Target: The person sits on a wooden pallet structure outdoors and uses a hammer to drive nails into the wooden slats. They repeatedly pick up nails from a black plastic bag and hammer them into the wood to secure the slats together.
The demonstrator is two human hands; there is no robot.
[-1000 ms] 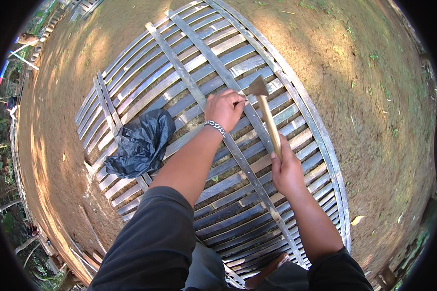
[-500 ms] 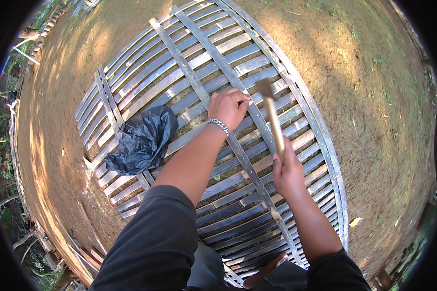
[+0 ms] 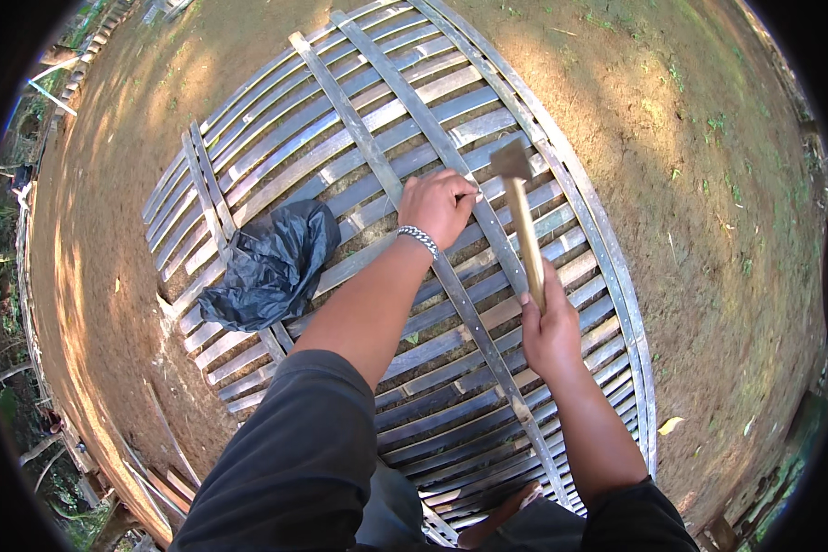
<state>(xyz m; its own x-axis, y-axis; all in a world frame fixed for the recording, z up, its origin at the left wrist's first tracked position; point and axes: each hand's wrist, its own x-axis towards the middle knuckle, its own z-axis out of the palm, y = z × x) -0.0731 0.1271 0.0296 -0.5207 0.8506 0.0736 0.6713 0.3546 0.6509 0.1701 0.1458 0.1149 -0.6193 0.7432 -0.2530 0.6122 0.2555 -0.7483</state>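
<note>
My right hand [image 3: 552,327] is closed around the pale wooden handle of a hammer [image 3: 527,230]. Its dark, blocky head is slightly blurred and raised just right of my left hand. My left hand [image 3: 435,207], with a chain bracelet at the wrist, rests over the slatted panel [image 3: 442,428]. Its thumb and fingers pinch together at a long lengthwise slat [image 3: 416,109]; a tiny bright spot shows at the fingertips, too small to name. Small light dots run along the lengthwise slats, which lie across many narrow crosswise ones.
A crumpled black plastic bag [image 3: 278,267] lies on the panel left of my left forearm. Bare brown soil [image 3: 708,248] surrounds the panel. Several loose strips [image 3: 170,488] lie at the lower left. Below my arms, my legs and part of a foot [image 3: 524,497] show.
The hammer's head has moved slightly up and to the right, and my right hand has shifted a little with it. My left hand keeps its pinch at the same slat.
</note>
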